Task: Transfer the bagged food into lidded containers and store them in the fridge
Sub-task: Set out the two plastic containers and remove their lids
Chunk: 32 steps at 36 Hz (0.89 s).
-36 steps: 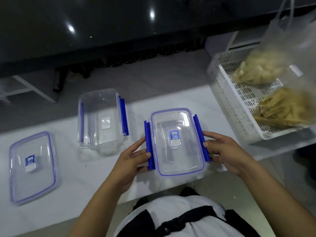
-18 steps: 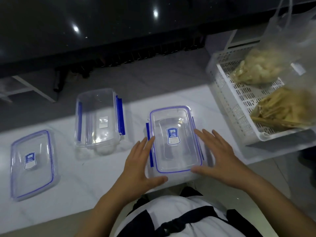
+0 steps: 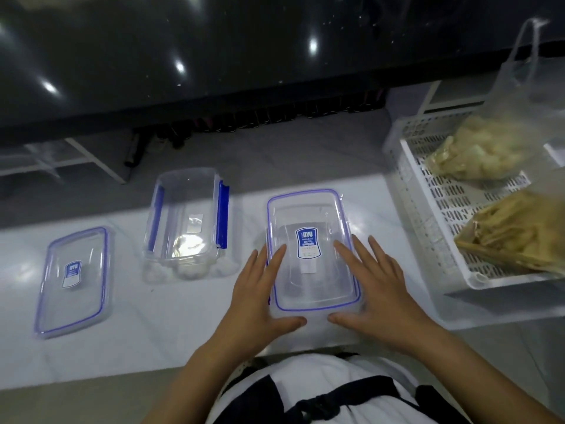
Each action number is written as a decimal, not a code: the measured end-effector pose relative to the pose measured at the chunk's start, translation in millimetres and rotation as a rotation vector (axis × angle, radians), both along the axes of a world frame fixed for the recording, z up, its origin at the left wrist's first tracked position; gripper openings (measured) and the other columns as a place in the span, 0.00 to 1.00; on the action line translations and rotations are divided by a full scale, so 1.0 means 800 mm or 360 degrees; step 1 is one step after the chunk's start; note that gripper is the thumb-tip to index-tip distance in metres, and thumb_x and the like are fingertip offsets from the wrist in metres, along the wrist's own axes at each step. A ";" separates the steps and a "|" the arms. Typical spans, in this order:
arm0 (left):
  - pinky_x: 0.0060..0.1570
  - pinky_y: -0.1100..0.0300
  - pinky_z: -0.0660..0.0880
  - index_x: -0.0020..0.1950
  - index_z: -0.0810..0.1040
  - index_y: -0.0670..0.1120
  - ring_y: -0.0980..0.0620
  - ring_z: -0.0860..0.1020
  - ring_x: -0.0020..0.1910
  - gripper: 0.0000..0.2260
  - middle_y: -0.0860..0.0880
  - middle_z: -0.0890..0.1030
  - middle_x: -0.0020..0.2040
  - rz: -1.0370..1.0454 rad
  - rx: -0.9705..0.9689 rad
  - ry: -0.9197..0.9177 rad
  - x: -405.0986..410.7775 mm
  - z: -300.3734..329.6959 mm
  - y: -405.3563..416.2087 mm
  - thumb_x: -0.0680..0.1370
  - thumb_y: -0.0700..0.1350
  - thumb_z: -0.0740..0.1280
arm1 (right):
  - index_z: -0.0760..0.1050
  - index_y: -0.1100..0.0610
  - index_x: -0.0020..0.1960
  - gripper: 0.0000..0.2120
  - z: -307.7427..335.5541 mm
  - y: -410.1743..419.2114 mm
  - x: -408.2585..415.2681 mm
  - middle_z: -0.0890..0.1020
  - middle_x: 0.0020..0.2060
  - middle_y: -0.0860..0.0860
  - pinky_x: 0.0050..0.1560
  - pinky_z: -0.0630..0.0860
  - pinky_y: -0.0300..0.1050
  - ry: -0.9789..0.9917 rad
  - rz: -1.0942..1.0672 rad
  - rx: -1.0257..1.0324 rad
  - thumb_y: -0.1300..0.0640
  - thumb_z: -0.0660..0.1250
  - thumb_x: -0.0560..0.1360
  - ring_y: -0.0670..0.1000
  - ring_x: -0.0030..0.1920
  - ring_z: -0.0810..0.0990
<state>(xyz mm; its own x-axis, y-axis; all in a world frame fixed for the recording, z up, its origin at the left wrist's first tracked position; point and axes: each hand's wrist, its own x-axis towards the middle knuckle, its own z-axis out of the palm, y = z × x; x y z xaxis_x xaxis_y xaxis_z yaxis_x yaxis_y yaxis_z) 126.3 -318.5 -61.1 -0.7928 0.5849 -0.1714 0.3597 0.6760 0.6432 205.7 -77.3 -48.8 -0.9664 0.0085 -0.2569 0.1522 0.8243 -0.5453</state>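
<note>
Now lidded container [image 3: 312,252] sits between both hands' straight fingers [image 3: 360,255].

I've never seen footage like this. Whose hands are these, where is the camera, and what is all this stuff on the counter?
No machine here: a person wears a wide-angle camera on the head, looking down at their own hands. The left hand and right hand lie flat, fingers straight, on either side of a lidded container; there is no grip around it. On the white counter to the left stand an open container with blue clips and its loose lid. On the right, a white basket holds two clear bags of food, a pale one and a yellowish one.
</note>
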 end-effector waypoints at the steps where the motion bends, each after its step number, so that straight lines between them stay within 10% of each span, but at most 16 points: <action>1: 0.73 0.60 0.41 0.75 0.36 0.73 0.68 0.34 0.76 0.54 0.73 0.35 0.76 0.0025 0.0009 -0.0006 0.000 0.004 0.002 0.67 0.65 0.76 | 0.29 0.29 0.73 0.53 0.004 0.002 -0.004 0.33 0.78 0.38 0.77 0.35 0.52 0.0027 0.0012 0.0012 0.26 0.64 0.64 0.42 0.75 0.25; 12: 0.79 0.52 0.48 0.76 0.42 0.69 0.65 0.39 0.78 0.51 0.67 0.44 0.79 0.0447 0.0024 0.0068 -0.010 0.078 -0.072 0.65 0.69 0.75 | 0.30 0.29 0.73 0.49 0.050 -0.063 -0.093 0.38 0.79 0.40 0.76 0.34 0.54 0.0307 0.0398 0.0045 0.20 0.56 0.64 0.46 0.77 0.29; 23: 0.78 0.51 0.52 0.75 0.45 0.75 0.66 0.42 0.79 0.53 0.72 0.47 0.78 0.0779 0.0043 0.0055 -0.029 0.077 -0.292 0.61 0.65 0.77 | 0.26 0.29 0.72 0.52 0.049 -0.288 -0.148 0.30 0.77 0.42 0.78 0.37 0.50 0.0292 0.0701 -0.0171 0.36 0.68 0.72 0.44 0.76 0.26; 28: 0.77 0.43 0.57 0.80 0.49 0.63 0.57 0.48 0.81 0.54 0.61 0.52 0.81 0.0718 0.0001 0.0033 -0.061 0.058 -0.390 0.63 0.63 0.79 | 0.26 0.29 0.71 0.51 0.030 -0.389 -0.169 0.30 0.78 0.44 0.77 0.40 0.46 0.0253 0.0685 -0.0163 0.36 0.68 0.72 0.46 0.78 0.32; 32: 0.79 0.53 0.51 0.78 0.47 0.65 0.65 0.44 0.79 0.53 0.66 0.49 0.80 0.0579 -0.0065 0.0059 -0.090 0.034 -0.455 0.65 0.60 0.80 | 0.27 0.26 0.70 0.52 0.006 -0.450 -0.186 0.28 0.75 0.39 0.76 0.42 0.45 0.0146 0.0618 -0.0189 0.38 0.70 0.72 0.45 0.78 0.33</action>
